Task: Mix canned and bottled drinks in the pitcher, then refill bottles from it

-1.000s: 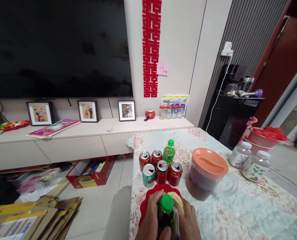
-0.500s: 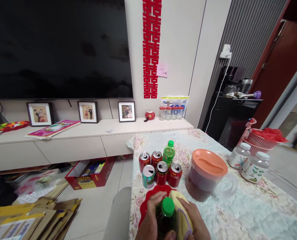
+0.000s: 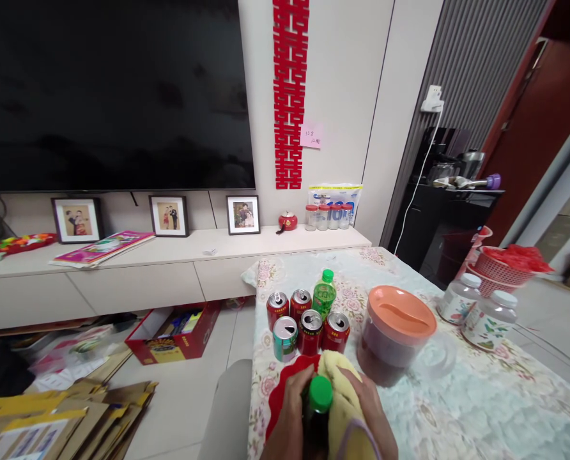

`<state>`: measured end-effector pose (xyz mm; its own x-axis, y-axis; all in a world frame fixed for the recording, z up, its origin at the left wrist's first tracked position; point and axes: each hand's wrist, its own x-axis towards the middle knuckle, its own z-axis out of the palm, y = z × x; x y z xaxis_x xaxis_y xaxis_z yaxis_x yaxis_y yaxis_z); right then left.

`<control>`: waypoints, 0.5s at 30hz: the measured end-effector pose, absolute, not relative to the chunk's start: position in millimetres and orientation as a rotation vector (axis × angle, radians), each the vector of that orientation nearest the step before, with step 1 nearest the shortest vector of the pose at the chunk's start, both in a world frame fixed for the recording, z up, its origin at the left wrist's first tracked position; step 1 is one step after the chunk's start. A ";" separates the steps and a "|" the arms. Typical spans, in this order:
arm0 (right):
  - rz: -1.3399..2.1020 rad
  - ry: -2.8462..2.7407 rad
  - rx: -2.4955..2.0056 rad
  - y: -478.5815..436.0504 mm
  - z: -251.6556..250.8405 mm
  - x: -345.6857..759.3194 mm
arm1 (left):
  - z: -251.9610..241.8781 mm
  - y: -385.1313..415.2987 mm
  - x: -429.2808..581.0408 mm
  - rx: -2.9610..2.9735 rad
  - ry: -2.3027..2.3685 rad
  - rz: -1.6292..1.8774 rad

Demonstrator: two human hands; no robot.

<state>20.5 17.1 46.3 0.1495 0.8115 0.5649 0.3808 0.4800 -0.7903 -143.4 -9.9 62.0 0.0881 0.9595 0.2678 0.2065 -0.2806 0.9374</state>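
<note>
A dark bottle with a green cap [image 3: 321, 393] stands at the bottom centre, between my two hands. My left hand [image 3: 292, 409] is wrapped round its left side. On the other side my right hand [image 3: 369, 406] presses a pale yellow cloth [image 3: 340, 396] with a purple edge against the bottle. Under them lies a red scalloped tray [image 3: 281, 391], partly covered by my hands. Just beyond stand several red drink cans [image 3: 310, 332], a teal can [image 3: 285, 338] and a green drink bottle [image 3: 324, 292].
A tub with an orange lid [image 3: 400, 310] stands right of the cans. Two clear jars with white lids [image 3: 490, 319] are farther right on the floral tablecloth [image 3: 457, 396]. Behind runs a white cabinet [image 3: 199, 252] with framed photos. Flattened cardboard [image 3: 69, 415] lies on the floor at left.
The yellow cloth and my right hand have shifted up and slightly left along the bottle. My left hand has moved up a little too, and the cap sits slightly farther left.
</note>
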 end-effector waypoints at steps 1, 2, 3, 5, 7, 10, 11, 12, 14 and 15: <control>0.440 -1.458 -1.102 21.5 38.9 24.1 | 61.8 -11.5 -145.4 1.670 1.151 1.261; 0.446 -1.456 -1.101 24.6 32.3 27.3 | 61.6 -12.8 -147.3 1.721 1.136 1.266; 0.458 -1.464 -1.105 25.9 27.0 29.5 | 61.4 -13.8 -148.8 1.756 1.131 1.270; 0.469 -1.526 -1.093 23.8 20.3 30.6 | 61.8 -14.7 -151.0 1.798 1.103 1.269; 0.439 -1.587 -1.097 18.4 17.0 28.1 | 63.8 -14.8 -151.9 1.793 1.078 1.247; 0.285 -1.633 -1.203 14.8 11.3 24.8 | 68.5 -15.7 -151.3 1.728 1.112 1.205; 0.236 -1.674 -1.259 16.3 8.6 25.5 | 70.0 -16.4 -151.1 1.712 1.132 1.199; 0.195 -1.737 -1.301 18.8 5.7 27.1 | 71.1 -17.0 -151.1 1.706 1.145 1.197; 0.136 -1.856 -1.345 25.5 0.6 32.1 | 72.3 -18.1 -152.4 1.712 1.157 1.197; 0.122 -1.894 -1.353 28.5 -1.2 34.6 | 72.4 -18.3 -153.6 1.717 1.160 1.196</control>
